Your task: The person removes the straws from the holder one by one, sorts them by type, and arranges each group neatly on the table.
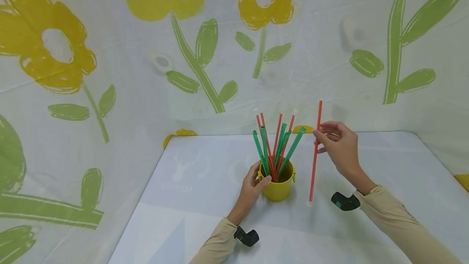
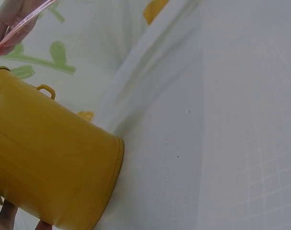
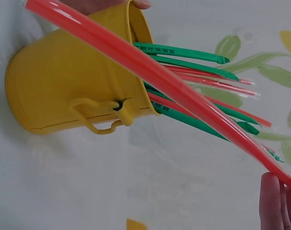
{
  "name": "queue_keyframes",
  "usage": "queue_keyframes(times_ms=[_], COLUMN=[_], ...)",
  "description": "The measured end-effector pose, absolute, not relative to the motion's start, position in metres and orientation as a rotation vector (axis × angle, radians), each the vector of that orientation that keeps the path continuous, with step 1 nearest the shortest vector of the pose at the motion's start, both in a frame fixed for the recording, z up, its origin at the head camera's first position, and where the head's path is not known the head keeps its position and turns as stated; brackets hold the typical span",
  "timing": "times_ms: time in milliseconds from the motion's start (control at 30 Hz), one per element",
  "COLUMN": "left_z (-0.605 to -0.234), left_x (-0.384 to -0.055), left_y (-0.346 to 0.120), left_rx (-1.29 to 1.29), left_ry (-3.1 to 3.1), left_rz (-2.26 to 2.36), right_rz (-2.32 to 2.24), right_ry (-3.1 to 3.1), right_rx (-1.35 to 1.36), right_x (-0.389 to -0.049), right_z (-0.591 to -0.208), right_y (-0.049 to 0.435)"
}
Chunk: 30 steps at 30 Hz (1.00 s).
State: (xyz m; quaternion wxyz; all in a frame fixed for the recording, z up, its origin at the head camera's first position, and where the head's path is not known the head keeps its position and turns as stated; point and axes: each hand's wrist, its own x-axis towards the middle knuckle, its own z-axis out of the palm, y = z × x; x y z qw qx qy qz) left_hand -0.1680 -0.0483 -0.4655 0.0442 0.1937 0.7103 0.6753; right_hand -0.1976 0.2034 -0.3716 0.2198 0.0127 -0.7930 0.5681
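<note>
A small yellow bucket [image 1: 277, 191] with side handles stands on the table, filled with several green-wrapped straws [image 1: 294, 150] and several red straws [image 1: 280, 125] in clear wrappers. My left hand [image 1: 253, 184] holds the bucket's left side, thumb at the rim and fingers around the back. To the right of the bucket, my right hand [image 1: 338, 144] pinches one red straw [image 1: 314, 170] near its upper part. That straw hangs almost upright, apart from the bucket. In the right wrist view the pinched straw [image 3: 150, 74] crosses in front of the bucket [image 3: 69, 76].
The white table [image 1: 190, 199] carries faint printed patterns. Behind it and along the left hangs a white cloth [image 1: 121, 68] with yellow flowers and green leaves. A black wrist camera [image 1: 345, 201] sits on the right sleeve, another black camera [image 1: 247, 237] on the left.
</note>
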Motion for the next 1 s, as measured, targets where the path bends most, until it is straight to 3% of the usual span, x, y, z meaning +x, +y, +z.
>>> queue_keyframes(times_ms=[600, 1000], left_z=[-0.468, -0.464], left_x=[-0.169, -0.168], left_y=[-0.048, -0.048], left_rx=[0.603, 0.595], left_ry=[2.14, 2.121], left_rz=[2.109, 2.096], right_rz=[1.592, 1.582], right_ry=[-2.366, -2.406], right_rx=[-0.023, -0.062], right_x=[-0.202, -0.22], right_z=[-0.405, -0.45], right_y=[0.199, 0.203])
